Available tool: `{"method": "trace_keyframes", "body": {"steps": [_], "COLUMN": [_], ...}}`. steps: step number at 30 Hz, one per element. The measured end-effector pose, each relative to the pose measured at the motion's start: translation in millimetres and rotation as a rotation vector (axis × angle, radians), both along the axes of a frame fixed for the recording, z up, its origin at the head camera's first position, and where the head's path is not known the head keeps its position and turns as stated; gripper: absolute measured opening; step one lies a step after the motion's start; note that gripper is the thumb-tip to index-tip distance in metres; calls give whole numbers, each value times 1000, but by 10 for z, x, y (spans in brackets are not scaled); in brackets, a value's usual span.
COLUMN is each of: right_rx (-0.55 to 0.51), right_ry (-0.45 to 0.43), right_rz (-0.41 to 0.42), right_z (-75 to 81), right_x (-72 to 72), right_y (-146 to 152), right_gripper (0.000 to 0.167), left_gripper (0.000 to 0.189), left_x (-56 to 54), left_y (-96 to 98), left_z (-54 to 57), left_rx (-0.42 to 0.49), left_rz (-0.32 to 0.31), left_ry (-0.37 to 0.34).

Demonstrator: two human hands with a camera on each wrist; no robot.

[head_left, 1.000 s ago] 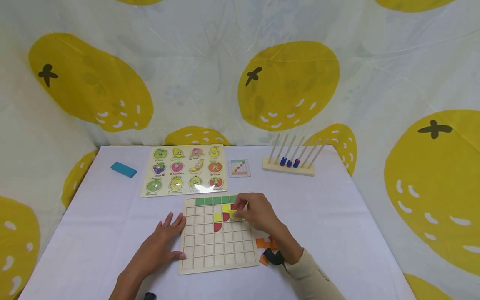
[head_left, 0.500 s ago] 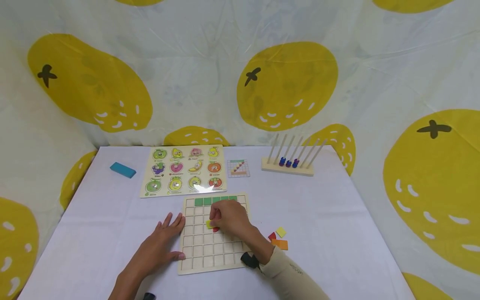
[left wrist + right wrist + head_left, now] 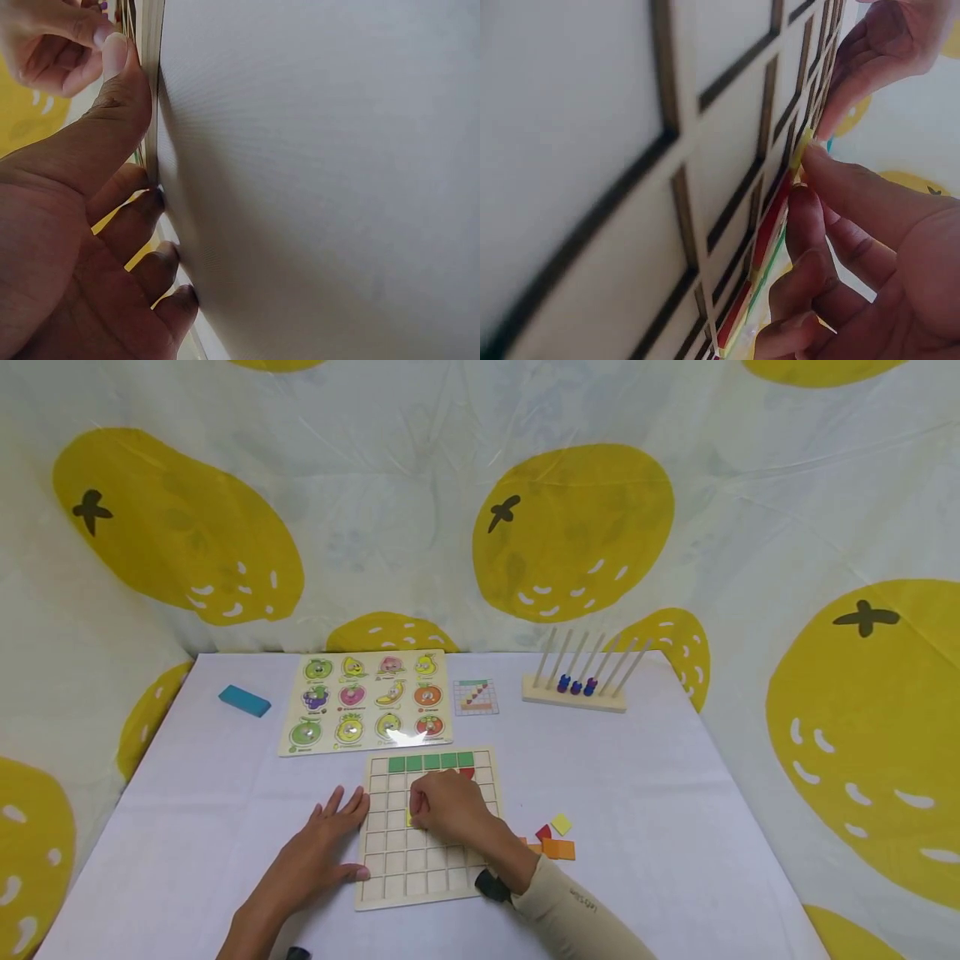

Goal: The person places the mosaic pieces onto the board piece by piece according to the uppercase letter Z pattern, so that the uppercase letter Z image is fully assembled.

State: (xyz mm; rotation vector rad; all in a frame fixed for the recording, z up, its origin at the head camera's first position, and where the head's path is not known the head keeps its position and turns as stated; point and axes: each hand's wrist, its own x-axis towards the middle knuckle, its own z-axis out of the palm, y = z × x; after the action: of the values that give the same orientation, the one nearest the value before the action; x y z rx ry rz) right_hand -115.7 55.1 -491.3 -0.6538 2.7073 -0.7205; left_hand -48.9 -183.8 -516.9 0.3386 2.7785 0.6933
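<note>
My right hand (image 3: 453, 806) is over the wooden grid board (image 3: 415, 883), pinching a small yellow square tile (image 3: 408, 819) at one of its cells. In the right wrist view, thumb and forefinger meet at the yellow tile (image 3: 800, 150), with red pieces (image 3: 769, 217) in line beside it. Green square tiles (image 3: 415, 763) fill part of the top row; a red quarter-round piece (image 3: 467, 773) shows below them. Other placed pieces are hidden under the hand. My left hand (image 3: 318, 843) rests with extended fingers and thumb against the board's left edge.
Right of the board lie loose orange tiles (image 3: 558, 849), a red piece (image 3: 543, 833) and a yellow tile (image 3: 561, 824). Behind are a fruit puzzle (image 3: 367, 702), a pattern card (image 3: 476, 697), a bead stand (image 3: 573, 693) and a blue block (image 3: 244, 700).
My right hand has moved left and down from the upper right cells, bringing a yellow tile down to the board. Loose pieces at the right are now uncovered. The left hand stays put.
</note>
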Motion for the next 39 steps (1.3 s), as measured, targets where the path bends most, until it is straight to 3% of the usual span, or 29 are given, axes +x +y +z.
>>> {"method": "trace_keyframes", "body": {"steps": [6,12,23,31,39], "right_rx": [-35,-112,-189,-161,-104], "right_ry": [-45,-109,-136,-138,-150], "right_rz": [46,28,-132,-277,-262], "right_z": [49,76,99,66,-32], "right_x": [26,15,96,203,284], "right_y": [113,370,1128,1646,1855], "right_gripper": [22,23,23,26,24], "left_gripper": [112,113,113,113,113], "left_x": [-5,-14,-1,13,27], "left_y": [3,9,27,21,10], "left_z": [7,14,9,25,30], "left_rx": [-4,-14,-13,-30,-16], "left_rz": [4,8,11,2,2], "left_ry": [-7,0,10,29,-2]}}
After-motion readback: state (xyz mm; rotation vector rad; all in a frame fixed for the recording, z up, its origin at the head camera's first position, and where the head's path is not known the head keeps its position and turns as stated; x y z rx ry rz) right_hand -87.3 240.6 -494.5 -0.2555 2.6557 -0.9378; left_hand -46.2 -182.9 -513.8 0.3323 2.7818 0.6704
